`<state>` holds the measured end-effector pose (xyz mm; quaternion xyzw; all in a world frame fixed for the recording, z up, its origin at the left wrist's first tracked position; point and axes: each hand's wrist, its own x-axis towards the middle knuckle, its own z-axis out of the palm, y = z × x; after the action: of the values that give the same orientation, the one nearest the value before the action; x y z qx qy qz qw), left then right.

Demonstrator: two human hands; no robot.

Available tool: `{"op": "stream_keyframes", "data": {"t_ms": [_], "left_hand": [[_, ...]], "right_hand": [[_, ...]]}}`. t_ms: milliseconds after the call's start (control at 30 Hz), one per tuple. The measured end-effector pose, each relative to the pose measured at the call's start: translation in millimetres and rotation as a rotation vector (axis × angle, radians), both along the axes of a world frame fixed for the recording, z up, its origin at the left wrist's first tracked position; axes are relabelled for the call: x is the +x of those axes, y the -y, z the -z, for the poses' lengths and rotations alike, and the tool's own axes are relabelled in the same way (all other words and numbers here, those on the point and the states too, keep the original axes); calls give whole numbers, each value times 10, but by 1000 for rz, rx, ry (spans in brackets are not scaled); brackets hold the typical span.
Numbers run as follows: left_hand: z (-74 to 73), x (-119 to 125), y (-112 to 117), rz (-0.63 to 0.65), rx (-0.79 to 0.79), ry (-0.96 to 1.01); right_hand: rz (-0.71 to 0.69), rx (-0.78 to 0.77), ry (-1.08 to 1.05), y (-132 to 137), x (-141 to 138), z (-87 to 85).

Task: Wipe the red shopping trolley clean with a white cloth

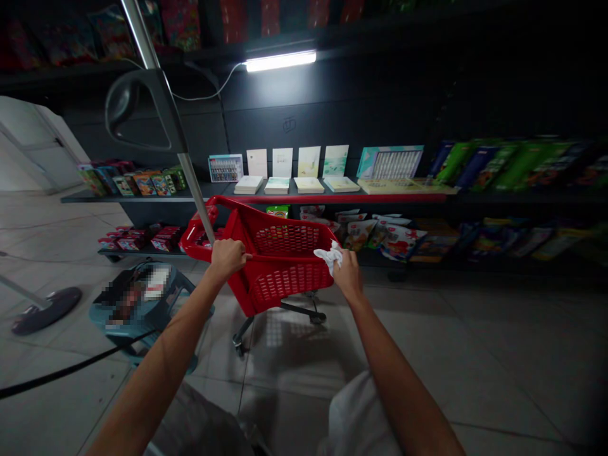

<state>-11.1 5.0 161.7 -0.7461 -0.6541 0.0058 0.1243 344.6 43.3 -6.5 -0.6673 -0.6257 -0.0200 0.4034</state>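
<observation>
A red plastic shopping cart (289, 285) stands on its wheels in front of me, its handle end toward the left. My left hand (228, 258) is closed around the cart's near rim, close to the handle end. At the opposite end, my right hand (349, 273) pinches a crumpled white cloth (331, 254) against the corner of the rim. The cloth sticks out above and to the left of my fingers. Through the cart's mesh sides I see no goods that I can make out.
Behind the cart runs a dark shelf (285, 199) with upright notebooks (310, 162), boxed pen sets (225, 169) and snack packets (401, 237). A blue-green stool (107, 313) stands at left. A metal pole (190, 180) rises beside the handle; a round stand base (47, 310) lies further left.
</observation>
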Motion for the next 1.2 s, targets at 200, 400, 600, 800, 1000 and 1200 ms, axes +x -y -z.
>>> {"op": "stream_keyframes", "data": {"t_ms": [200, 400, 600, 800, 1000, 1200], "left_hand": [[57, 32, -46, 28, 4, 12], [113, 127, -106, 94, 15, 16], [222, 315, -128, 150, 62, 50], [339, 515, -190, 165, 88, 90], [355, 610, -262, 177, 88, 86], [341, 610, -315, 179, 78, 49]], "right_hand": [[-9, 33, -92, 2, -223, -77], [-108, 53, -50, 88, -672, -165], [-216, 37, -61, 185, -1180, -132], [-421, -11, -135, 308, -1708, 189], [-591, -60, -61, 220, -1715, 316], [-448, -46, -5, -81, -863, 146]]}}
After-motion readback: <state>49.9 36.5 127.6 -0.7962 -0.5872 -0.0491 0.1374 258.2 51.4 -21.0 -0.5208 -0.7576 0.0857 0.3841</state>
